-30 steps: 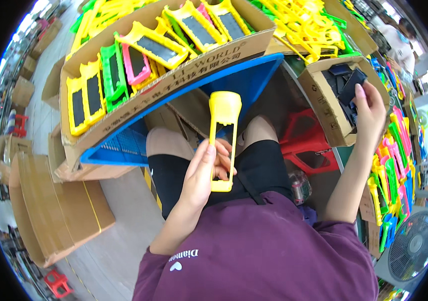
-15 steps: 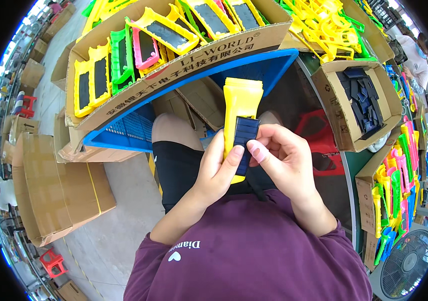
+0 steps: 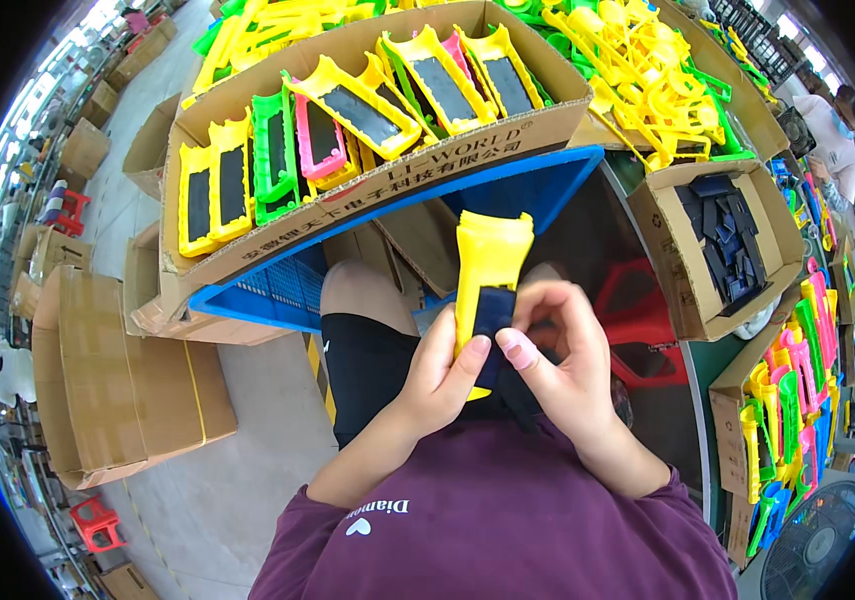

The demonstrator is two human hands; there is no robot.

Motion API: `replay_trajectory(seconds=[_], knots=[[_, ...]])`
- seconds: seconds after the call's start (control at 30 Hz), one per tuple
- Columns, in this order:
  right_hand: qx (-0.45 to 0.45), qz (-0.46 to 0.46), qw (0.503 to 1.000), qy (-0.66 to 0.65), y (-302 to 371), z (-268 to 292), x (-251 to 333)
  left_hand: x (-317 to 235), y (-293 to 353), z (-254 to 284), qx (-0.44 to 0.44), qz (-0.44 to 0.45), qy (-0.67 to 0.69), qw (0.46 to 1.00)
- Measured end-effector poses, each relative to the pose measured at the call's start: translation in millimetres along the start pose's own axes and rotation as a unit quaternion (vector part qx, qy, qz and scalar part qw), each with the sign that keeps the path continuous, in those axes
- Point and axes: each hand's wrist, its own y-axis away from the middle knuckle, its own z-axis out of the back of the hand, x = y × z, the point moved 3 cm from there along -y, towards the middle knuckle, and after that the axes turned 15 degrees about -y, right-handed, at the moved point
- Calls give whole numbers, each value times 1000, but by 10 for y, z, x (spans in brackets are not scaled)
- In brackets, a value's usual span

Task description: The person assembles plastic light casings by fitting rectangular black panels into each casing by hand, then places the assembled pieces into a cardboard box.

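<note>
My left hand [image 3: 435,375] is closed around the lower part of a yellow plastic flashlight-shaped housing [image 3: 492,250], its wide end pointing away from me. A dark solar panel [image 3: 493,312] lies in the opening on the housing's face, with my left thumb against its lower part. At the panel's right edge is my right hand [image 3: 567,355], thumb and forefinger apart with a gap between them. The thumb tip is close to the panel; whether it touches cannot be made out. My other right fingers are curled and partly blurred.
Ahead stands a cardboard box [image 3: 367,170] of coloured housings with dark panels, above a blue crate [image 3: 547,195]. At right are a box of loose dark panels [image 3: 722,235], a box of coloured housings [image 3: 787,370], a red stool [image 3: 637,320] and a fan [image 3: 812,545]. A large carton [image 3: 132,380] stands left.
The solar panel, tilted out at the housing's right side before, now sits flatter in its opening. My right thumb and forefinger have spread. Housing and hands appear lower in the view.
</note>
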Motion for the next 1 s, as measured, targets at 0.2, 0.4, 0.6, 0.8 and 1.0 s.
replay_trajectory(seconds=[0.2,0.4,0.6,0.8,1.0], knots=[[76,-121,962,-233,-130,3,-40,-64,-15,104,-2,-39,-128,991],[77,-90,970,-213,-207,-123,69,-191,-119,147,-22,71,92,993],[48,-80,971,-218,-275,-143,-91,-109,-169,119,-94,81,48,991],[19,7,1000,-8,-270,-110,-221,-5,-122,148,-102,111,-21,988],[193,-179,937,-228,-108,-137,-407,-108,-108,301,-173,44,23,984]])
